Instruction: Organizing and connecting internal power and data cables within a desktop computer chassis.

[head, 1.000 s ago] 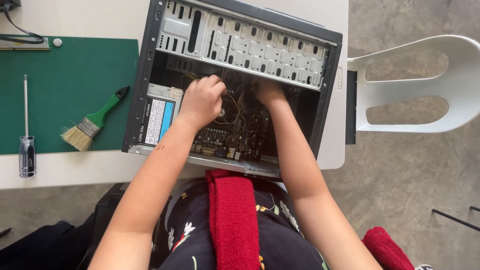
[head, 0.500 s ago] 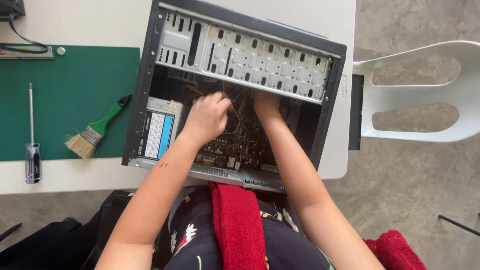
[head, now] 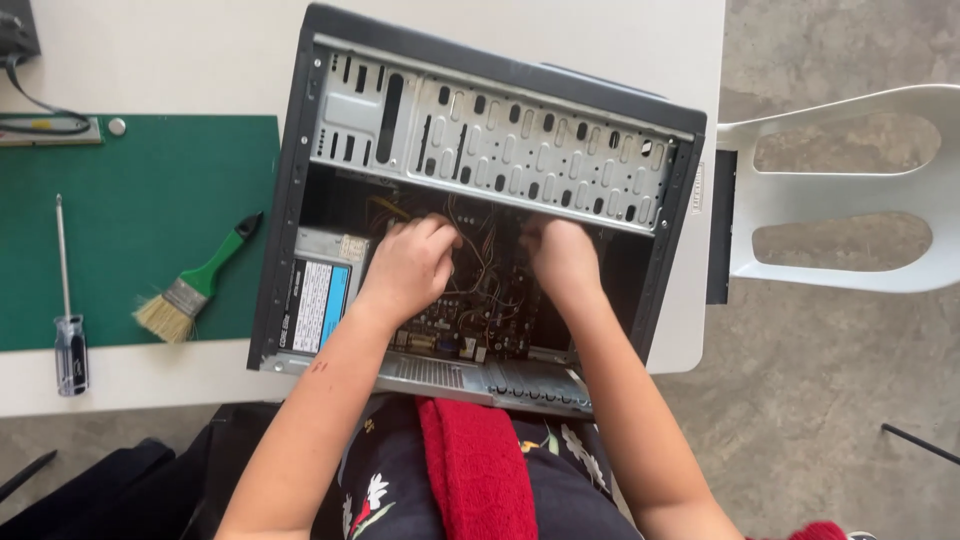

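1. Both hands had edged closer together inside the open computer case [head: 480, 200] since half a second before, the left hand [head: 408, 268] sliding up toward the perforated drive cage [head: 500, 140] while the right hand [head: 562, 258] barely shifted.
2. On the power supply [head: 320, 290] at the case's left wall sat a rectangular label, white with a blue band down its right side, and a small pale sticker just above it.
3. A narrow pale sticker ran along the case's right outer edge.
4. The case lay on its side on a white counter [head: 150, 375], its near edge overhanging the person's lap.
5. A green cutting mat [head: 130, 230] covered the counter's left part; on it lay a green-handled paintbrush [head: 195, 285] and, well apart, a screwdriver [head: 68, 320] whose handle reached past the mat's near edge.
6. A white plastic chair [head: 850, 190] stood to the right on a grey concrete floor [head: 830, 400].
7. The left hand's grip was curled, knuckles up, fingers pressed together among the wires [head: 480, 250] over the motherboard [head: 470, 320].
8. The right hand's grip was bent down beside it; whether it pinched anything could not be told.
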